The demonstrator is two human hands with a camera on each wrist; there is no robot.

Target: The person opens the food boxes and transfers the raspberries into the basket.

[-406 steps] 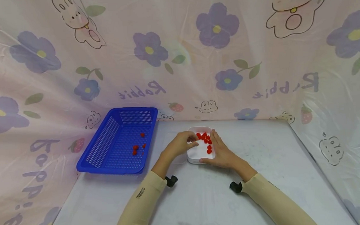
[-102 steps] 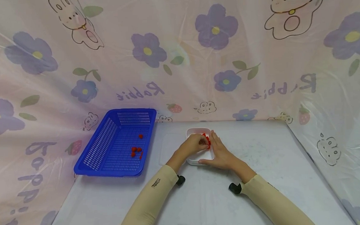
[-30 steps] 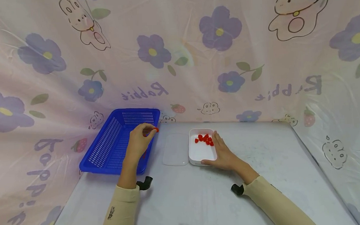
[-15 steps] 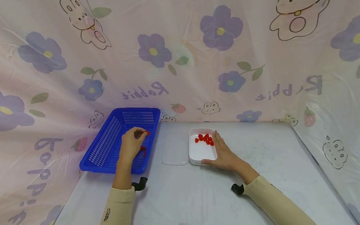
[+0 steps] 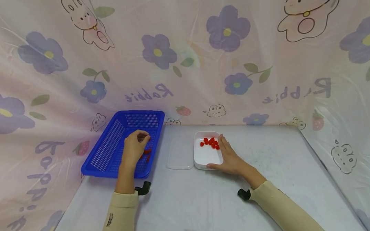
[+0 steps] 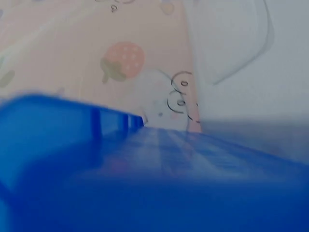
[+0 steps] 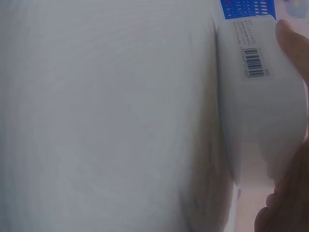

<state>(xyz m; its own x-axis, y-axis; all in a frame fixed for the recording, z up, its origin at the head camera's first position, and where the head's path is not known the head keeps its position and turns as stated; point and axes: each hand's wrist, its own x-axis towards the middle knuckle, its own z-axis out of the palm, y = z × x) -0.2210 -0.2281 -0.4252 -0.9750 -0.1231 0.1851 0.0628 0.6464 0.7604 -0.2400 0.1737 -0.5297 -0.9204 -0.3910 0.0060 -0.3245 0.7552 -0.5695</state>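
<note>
My left hand [image 5: 135, 145] hovers inside the blue basket [image 5: 100, 157], its fingers loosely curled. No red piece shows between its fingertips now; small red strawberry-like pieces [image 5: 148, 158] lie on the basket floor beneath. In the left wrist view the basket's blurred wall [image 6: 159, 208] fills the lower part. My right hand [image 5: 231, 158] holds a white plastic box [image 5: 205, 159] at its near right corner, thumb on the near wall, fingers along the right wall. Several more red pieces [image 5: 213, 145] are gathered in its far half. The right wrist view shows the box's barcoded side [image 7: 253, 63].
A clear flat lid [image 5: 180, 155] lies on the white table [image 5: 189, 205] between the basket and the box. Patterned curtain [image 5: 195, 73] hangs behind and on both sides. The basket stands close to the left curtain.
My left hand has gone from the box to the basket; the red piece it pinched has left its fingertips, and more pieces show below. My right hand has stayed at the box.
</note>
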